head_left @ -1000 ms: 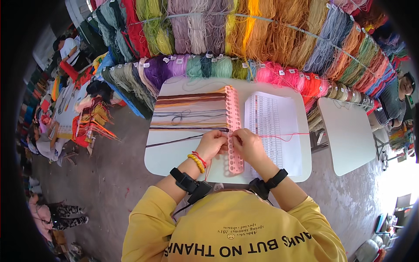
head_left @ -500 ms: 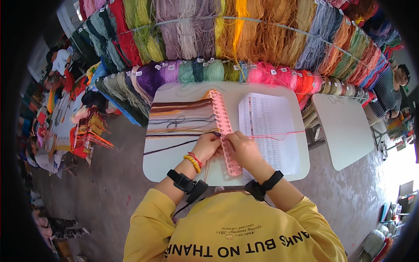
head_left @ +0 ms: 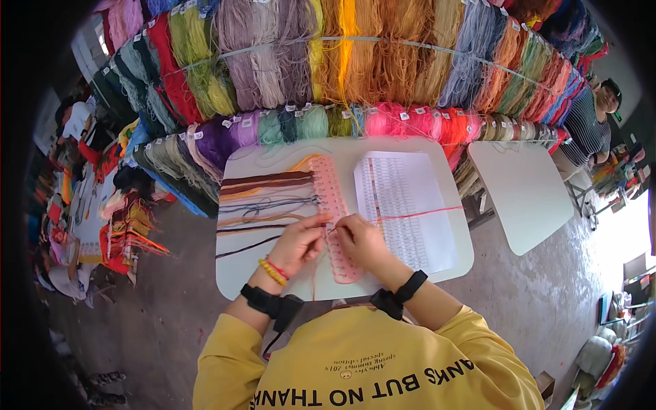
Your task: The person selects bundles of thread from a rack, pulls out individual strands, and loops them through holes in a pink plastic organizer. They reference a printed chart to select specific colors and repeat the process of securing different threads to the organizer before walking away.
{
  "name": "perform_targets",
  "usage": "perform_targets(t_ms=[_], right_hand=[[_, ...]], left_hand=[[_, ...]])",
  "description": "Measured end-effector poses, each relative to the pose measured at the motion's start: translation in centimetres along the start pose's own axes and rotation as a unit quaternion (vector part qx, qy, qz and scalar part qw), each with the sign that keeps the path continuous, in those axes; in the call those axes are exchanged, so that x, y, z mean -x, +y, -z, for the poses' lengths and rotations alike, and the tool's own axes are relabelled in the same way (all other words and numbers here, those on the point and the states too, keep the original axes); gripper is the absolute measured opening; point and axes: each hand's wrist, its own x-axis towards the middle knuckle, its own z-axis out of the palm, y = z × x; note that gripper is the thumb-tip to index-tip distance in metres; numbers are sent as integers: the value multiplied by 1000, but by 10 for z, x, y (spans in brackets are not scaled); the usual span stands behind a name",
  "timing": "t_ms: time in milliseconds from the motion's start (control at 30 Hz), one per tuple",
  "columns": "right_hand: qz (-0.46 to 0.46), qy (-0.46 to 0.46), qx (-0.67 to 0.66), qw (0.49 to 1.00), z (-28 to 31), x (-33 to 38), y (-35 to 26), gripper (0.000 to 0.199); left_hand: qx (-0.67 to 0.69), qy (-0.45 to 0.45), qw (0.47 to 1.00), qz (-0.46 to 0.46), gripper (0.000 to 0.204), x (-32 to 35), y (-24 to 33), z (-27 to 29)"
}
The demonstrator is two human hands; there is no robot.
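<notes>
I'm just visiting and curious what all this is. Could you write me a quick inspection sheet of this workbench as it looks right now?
Surface: white rounded table, mostly covered.
Job's things: long pink perforated plastic strip lying lengthwise; brown, orange and dark thread bundles fanned out to its left; one red thread trailing right over a white printed paper sheet.
Clutter: nothing seen.
Grippers: left hand and right hand meet at the strip, fingertips pinching a thread; which hand holds it cannot be told.
Cables: black wrist straps on both arms, with a cord hanging from the left one.
Surroundings: hanging multicoloured yarn skeins, second white table, seated person in a striped top.
</notes>
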Motion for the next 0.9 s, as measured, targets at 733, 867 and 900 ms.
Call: perform_targets(t_ms=[733, 867, 900], right_hand=[[-13, -118, 82, 990, 7, -12, -25, 34], [-6, -138, -81, 987, 5, -40, -70, 19], [17, -141, -100, 985, 1, -47, -82, 19]], left_hand=[[36, 461, 812, -357, 21, 190, 105, 129], [-18, 194, 957, -213, 61, 124, 62, 42], [-20, 155, 967, -201, 65, 114, 56, 29]])
